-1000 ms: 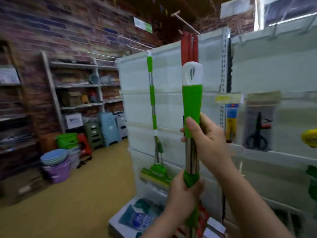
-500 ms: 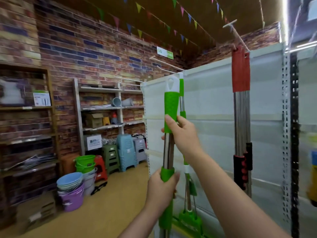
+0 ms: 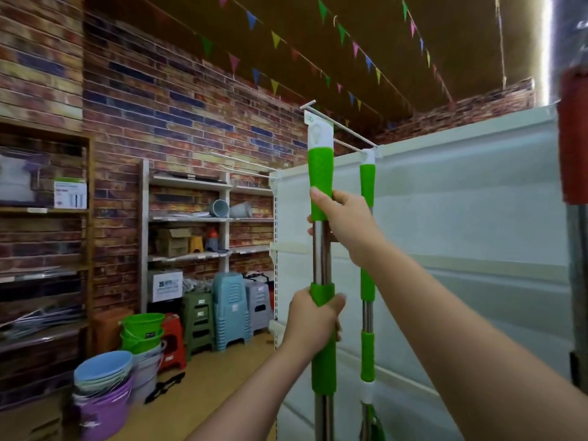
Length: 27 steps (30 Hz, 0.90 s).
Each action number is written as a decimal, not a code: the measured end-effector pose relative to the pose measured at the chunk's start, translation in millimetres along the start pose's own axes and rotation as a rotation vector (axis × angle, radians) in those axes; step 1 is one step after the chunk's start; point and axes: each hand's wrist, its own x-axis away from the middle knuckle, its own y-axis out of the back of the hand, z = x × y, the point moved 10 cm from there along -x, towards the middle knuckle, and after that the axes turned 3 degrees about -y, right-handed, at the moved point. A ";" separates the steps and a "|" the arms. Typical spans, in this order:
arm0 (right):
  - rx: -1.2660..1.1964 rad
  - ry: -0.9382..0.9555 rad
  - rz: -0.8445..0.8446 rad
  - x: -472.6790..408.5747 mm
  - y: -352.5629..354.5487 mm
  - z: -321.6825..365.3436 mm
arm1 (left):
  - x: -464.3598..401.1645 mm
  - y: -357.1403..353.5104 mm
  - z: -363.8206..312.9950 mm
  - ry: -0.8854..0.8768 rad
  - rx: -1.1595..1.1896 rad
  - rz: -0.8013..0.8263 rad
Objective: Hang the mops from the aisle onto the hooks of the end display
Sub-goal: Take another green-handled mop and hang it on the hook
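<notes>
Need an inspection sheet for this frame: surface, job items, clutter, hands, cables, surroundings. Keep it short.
Surface: white end display panel, bare where visible; hook juts from its top.
Job's things: held green mop handle upright, white cap with hanging hole up at the hook's tip, whether threaded on cannot be told; second green mop already hangs behind; red-grip handle at right edge.
Clutter: stacked basins, green buckets, plastic stools on the floor.
Grippers: right hand grips the upper green sleeve, left hand the lower one.
Cables: nothing seen.
Surroundings: brick wall, shelving, pennant bunting overhead.
</notes>
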 end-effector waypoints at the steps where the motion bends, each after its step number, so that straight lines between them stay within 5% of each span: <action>1: 0.015 0.005 -0.010 -9.7 -1.8 -1.3 | -12.4 0.3 1.6 -0.012 0.012 0.012; 12: 0.147 0.048 -0.140 -101.6 -9.5 -0.7 | -127.7 5.1 -2.4 -0.113 0.115 0.084; 27: 0.198 0.046 -0.176 -122.4 1.6 -32.6 | -153.0 -14.8 22.4 -0.112 0.126 0.187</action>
